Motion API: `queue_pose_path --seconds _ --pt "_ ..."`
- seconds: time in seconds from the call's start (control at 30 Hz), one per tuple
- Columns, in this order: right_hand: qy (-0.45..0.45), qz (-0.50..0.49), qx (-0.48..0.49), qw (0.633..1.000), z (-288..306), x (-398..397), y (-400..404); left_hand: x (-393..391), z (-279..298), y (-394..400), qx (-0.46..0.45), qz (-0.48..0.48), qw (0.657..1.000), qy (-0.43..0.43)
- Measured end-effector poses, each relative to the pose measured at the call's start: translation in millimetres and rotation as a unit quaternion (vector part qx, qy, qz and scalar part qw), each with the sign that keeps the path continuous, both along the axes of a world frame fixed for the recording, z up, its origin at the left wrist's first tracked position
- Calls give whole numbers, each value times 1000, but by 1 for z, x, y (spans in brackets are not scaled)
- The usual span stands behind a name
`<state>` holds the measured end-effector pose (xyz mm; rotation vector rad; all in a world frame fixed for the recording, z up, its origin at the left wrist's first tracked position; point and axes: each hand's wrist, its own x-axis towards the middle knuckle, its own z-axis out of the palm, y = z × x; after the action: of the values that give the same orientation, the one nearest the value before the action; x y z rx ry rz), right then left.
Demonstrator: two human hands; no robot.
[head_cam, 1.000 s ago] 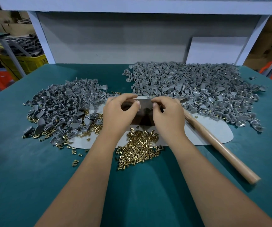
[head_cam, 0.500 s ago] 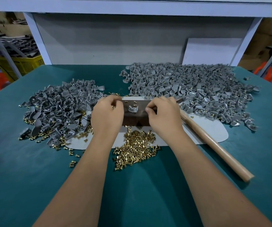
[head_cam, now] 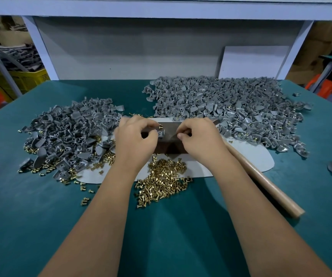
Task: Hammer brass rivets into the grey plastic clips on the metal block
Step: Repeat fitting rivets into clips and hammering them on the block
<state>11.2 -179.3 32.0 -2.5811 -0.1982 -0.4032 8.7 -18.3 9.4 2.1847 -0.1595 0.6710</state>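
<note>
Grey plastic clip [head_cam: 160, 133] sits on the metal block [head_cam: 169, 136] at mid-worktop, left hand [head_cam: 135, 139] fingers pinching it steady, right hand [head_cam: 199, 136] fingers curled, contents indiscernible, hammer [head_cam: 261, 176] alongside within reach.

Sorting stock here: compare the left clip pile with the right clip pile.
The left clip pile is smaller and nearer, with loose brass rivets along its near edge. The right clip pile is larger, farther back, with few rivets showing. Both are grey plastic clips on the green table.
</note>
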Motion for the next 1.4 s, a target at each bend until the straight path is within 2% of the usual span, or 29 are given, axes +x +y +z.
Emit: queue_pose_path --seconds 0.1,0.2,0.3,0.4,0.7,0.93,1.2,1.4 --pt "18 -10 20 1000 -1 1 2 -1 1 -1 5 -2 1000 8" --pt "-27 -17 -1 999 -6 1 6 0 1 -2 13 -11 1000 15" --pt "-118 -28 78 990 -11 -2 10 0 0 -4 18 -26 999 6" --pt "-156 -37 141 977 -13 -2 11 0 0 -5 24 -32 999 6" --pt "-142 -27 204 968 -16 -4 18 2 0 -3 -10 -33 999 26" --pt "-95 -5 266 959 -16 -7 20 5 -4 -2 -32 -73 996 42" --pt "-106 15 202 973 -19 -3 22 8 -4 0 -52 -103 992 51" --pt "-86 -4 205 975 -17 -2 25 8 -3 0 -69 -108 991 49"
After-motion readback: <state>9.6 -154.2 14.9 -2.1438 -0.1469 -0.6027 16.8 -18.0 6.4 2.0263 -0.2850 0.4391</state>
